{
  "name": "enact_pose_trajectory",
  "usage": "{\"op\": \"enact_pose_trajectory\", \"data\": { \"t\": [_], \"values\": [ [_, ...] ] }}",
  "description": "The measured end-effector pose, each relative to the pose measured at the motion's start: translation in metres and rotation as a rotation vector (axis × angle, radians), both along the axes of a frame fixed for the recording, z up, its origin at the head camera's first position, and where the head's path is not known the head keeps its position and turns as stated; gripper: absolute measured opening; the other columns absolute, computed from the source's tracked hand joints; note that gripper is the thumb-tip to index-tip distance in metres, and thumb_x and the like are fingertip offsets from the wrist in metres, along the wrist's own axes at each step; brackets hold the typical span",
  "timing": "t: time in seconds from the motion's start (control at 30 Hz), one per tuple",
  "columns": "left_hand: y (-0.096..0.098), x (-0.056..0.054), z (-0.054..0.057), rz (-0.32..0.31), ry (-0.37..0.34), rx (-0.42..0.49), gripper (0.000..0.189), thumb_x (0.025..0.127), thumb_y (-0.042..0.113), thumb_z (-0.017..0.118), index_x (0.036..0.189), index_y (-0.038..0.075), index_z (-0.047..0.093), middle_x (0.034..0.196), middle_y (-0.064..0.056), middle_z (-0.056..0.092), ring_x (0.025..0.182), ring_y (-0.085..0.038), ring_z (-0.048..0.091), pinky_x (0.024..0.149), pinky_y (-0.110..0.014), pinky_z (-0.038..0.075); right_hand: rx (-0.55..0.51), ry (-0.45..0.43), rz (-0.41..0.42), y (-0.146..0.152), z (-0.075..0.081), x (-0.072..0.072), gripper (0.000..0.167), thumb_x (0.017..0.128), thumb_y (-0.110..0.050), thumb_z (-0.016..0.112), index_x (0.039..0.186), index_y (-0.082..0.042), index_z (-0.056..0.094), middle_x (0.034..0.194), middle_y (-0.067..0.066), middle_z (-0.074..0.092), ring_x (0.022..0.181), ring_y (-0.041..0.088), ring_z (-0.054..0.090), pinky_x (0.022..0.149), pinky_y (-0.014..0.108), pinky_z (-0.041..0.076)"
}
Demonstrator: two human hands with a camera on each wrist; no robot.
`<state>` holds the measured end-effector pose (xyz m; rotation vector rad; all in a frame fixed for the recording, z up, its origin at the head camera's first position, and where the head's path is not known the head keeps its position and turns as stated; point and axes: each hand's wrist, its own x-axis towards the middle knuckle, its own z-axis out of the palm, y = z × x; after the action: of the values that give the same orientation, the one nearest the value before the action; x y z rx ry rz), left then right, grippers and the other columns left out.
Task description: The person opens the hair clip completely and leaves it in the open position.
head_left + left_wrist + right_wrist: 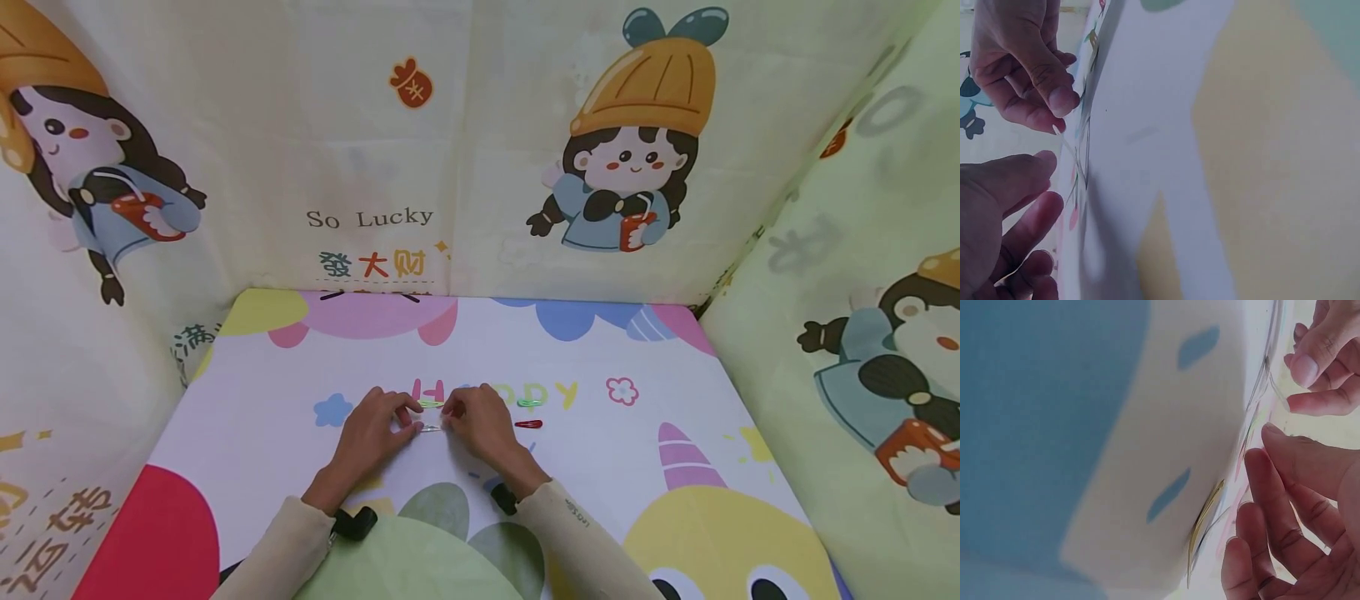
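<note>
My left hand [378, 425] and right hand [483, 421] are close together over the table, palms facing, fingers loosely bent. Between their fingertips lies a silver snap hair clip [431, 428], one thin part sticking up. In the left wrist view the raised tip of the clip [1072, 153] overlaps my right index fingertip; in the right wrist view it overlaps the left. Thumb and index stand slightly apart on each hand. Just beyond is a yellow-green hair clip [431, 404]. A green clip [529, 403] and a red clip [528, 424] lie right of my right hand.
The table [262, 408] wears a cloth with printed cartoon shapes and lettering. Printed fabric walls [510, 167] rise behind it and along both sides. A small black camera [356, 523] sits on my left wrist, another [504, 498] on the right.
</note>
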<state>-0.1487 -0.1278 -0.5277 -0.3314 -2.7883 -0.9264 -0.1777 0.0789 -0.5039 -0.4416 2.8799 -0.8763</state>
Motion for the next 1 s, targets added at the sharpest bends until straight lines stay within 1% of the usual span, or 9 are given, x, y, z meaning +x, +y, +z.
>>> {"op": "enact_pose_trajectory", "data": {
  "t": [0.2,0.37,0.57,0.77,1.0],
  "values": [
    [-0.002,-0.005,0.003,0.021,0.020,0.013,0.024,0.082,0.020,0.093,0.102,0.018,0.079,0.072,0.011,0.069,0.079,-0.011,0.050,0.063,-0.027,0.042,-0.014,0.034,-0.015,-0.002,0.000,-0.006,0.008,0.091,-0.019,0.085,0.098,-0.019,0.082,0.080,-0.007,0.073,0.082,0.011,0.052,0.077,0.027,0.045],
    [-0.002,-0.012,0.004,0.024,0.030,0.022,0.022,0.084,0.018,0.091,0.103,0.016,0.080,0.073,0.010,0.071,0.079,-0.012,0.051,0.063,-0.027,0.042,-0.025,0.034,-0.035,-0.004,0.000,-0.011,0.011,0.090,-0.021,0.086,0.100,-0.019,0.082,0.085,-0.006,0.074,0.084,0.012,0.053,0.079,0.027,0.047],
    [-0.002,-0.019,0.004,0.036,0.010,0.020,0.022,0.084,0.017,0.090,0.104,0.014,0.081,0.078,0.006,0.074,0.081,-0.014,0.051,0.064,-0.028,0.042,-0.029,0.027,-0.037,-0.007,0.000,-0.016,0.013,0.091,-0.019,0.086,0.102,-0.018,0.080,0.089,-0.004,0.076,0.087,0.014,0.054,0.083,0.030,0.046],
    [-0.002,-0.024,0.001,0.045,-0.010,0.009,0.022,0.084,0.017,0.090,0.105,0.014,0.081,0.080,0.004,0.076,0.082,-0.015,0.052,0.066,-0.028,0.042,-0.023,0.045,-0.019,-0.012,-0.001,-0.019,0.013,0.089,-0.015,0.087,0.099,-0.016,0.081,0.087,-0.003,0.077,0.089,0.015,0.057,0.087,0.033,0.047],
    [0.000,-0.026,-0.002,0.051,-0.022,-0.008,0.020,0.084,0.017,0.090,0.102,0.013,0.082,0.080,0.004,0.076,0.082,-0.015,0.051,0.066,-0.027,0.042,-0.008,0.041,-0.020,-0.016,-0.003,-0.021,0.010,0.088,-0.014,0.087,0.097,-0.016,0.082,0.087,-0.003,0.077,0.090,0.016,0.061,0.089,0.035,0.050]
  ]
}}
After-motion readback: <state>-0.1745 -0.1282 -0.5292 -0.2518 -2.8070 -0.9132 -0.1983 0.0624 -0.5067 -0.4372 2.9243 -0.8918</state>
